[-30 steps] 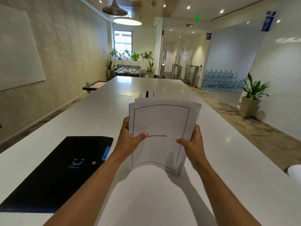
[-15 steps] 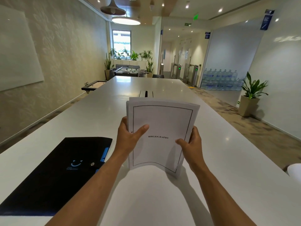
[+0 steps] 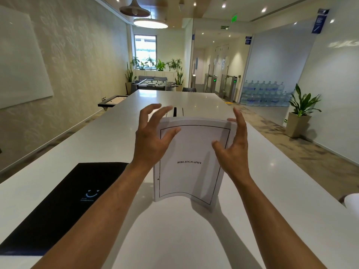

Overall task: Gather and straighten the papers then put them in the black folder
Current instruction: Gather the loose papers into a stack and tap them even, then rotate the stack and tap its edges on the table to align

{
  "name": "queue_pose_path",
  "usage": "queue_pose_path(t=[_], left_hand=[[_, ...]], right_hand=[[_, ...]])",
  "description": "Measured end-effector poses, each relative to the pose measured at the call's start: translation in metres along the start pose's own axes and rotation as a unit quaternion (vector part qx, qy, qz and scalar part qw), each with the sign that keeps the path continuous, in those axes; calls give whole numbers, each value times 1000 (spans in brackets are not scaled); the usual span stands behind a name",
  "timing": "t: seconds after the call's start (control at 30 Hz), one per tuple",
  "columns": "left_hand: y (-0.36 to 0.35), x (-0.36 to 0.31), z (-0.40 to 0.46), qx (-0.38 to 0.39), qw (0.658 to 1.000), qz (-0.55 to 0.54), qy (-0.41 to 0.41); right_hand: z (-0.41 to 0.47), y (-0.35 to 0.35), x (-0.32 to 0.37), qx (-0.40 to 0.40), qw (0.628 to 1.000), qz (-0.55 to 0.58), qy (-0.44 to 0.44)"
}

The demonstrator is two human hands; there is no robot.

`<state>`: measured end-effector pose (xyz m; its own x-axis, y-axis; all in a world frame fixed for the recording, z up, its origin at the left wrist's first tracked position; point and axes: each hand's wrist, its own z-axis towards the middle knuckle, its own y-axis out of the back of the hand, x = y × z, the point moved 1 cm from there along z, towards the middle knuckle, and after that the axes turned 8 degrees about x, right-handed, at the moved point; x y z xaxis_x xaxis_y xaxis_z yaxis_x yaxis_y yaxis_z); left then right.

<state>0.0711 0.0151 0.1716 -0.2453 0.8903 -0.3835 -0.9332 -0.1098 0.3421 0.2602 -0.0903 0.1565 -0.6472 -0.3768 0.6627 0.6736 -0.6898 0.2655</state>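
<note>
A stack of white papers (image 3: 191,183), its front sheet printed "BIBLIOGRAPHY", stands upright on its lower edge on the white table (image 3: 174,241). My left hand (image 3: 152,139) is at the stack's upper left, fingers spread and lifted above the top edge, thumb resting on the front sheet. My right hand (image 3: 234,148) flanks the upper right edge with fingers apart, thumb in front of the sheet. Neither hand clamps the stack. The black folder (image 3: 66,202) lies shut and flat to the left, under my left forearm.
The long table runs far ahead, with a dark cable slot (image 3: 177,112) just beyond the papers. A white rounded object (image 3: 352,203) peeks in at the right edge. A potted plant (image 3: 300,113) stands on the floor to the right.
Both hands have let go of the stack's sides and slid up to its top corners with fingers spread. The papers now look squared, with the offset sheets lined up.
</note>
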Motion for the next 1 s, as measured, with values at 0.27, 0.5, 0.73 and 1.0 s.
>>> queue_pose_path(t=[0.27, 0.5, 0.73, 1.0], left_hand=[[0, 3, -8, -7, 1000, 18, 1], [-6, 0, -20, 1, 976, -177, 126], [-31, 5, -46, 25, 921, -269, 281], [-36, 17, -54, -7, 896, -292, 334]], right_hand=[[3, 3, 0, -37, 999, -30, -23], [-3, 2, -8, 11, 990, 111, -86], [-21, -16, -22, 57, 969, 170, -171], [-34, -14, -42, 12, 965, 163, -207]])
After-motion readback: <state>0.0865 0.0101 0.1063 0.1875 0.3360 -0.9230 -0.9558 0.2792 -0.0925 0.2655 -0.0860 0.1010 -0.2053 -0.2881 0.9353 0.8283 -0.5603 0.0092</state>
